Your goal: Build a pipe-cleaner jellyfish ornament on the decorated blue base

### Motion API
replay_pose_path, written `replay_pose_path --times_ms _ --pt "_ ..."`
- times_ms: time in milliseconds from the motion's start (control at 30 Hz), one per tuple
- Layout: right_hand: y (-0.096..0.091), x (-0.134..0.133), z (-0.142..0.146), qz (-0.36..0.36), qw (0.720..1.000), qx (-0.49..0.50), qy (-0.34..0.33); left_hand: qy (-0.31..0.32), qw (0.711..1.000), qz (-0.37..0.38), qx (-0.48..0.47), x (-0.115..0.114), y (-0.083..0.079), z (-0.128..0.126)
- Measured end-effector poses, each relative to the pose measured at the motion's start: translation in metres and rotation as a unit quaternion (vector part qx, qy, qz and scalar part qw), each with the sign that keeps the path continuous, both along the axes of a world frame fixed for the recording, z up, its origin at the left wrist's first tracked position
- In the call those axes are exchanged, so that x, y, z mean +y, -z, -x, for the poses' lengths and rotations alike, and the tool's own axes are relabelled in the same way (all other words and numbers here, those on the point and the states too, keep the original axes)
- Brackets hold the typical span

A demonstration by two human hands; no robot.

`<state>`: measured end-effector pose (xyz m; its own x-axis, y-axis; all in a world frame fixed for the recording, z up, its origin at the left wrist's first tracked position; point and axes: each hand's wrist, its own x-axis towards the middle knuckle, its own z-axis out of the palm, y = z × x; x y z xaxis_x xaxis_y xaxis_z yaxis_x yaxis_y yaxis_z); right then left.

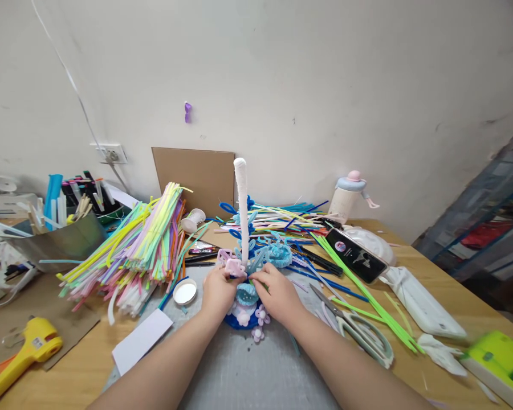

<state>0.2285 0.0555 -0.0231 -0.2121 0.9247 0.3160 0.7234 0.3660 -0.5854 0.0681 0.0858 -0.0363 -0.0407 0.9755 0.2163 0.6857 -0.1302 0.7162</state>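
Both my hands meet at a small pipe-cleaner craft [244,310] with a blue base, pale blue and pink flowers, standing on a grey mat [256,376]. My left hand [217,291] has its fingers closed on the craft's left side, by a pink loop [234,267]. My right hand [277,295] is closed on its right side, fingertips pinched near a green bit. A white fuzzy stem [241,205] rises straight up from the craft between my hands.
A heap of pastel pipe cleaners [141,245] lies left; blue and green ones spread right. Scissors [354,330], a phone [359,255], a yellow glue gun [21,356], a white lid [184,292], white paper [142,340], a pen holder [68,228], cardboard [194,176] and a bottle [346,199] surround the mat.
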Motion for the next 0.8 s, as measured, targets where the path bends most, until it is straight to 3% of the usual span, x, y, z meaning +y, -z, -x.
replay_pose_path --times_ms 300,533,800 --pt "-0.001 0.001 0.003 -0.005 0.999 0.0 0.034 0.028 0.999 0.022 0.009 0.005 0.003 0.0" --pt "-0.008 0.011 0.018 0.052 0.992 -0.062 0.093 0.033 0.999 0.038 0.015 0.008 0.002 0.001" --pt "-0.012 0.014 0.022 0.081 0.985 -0.093 0.12 0.001 0.999 0.027 0.026 0.007 0.001 0.005"
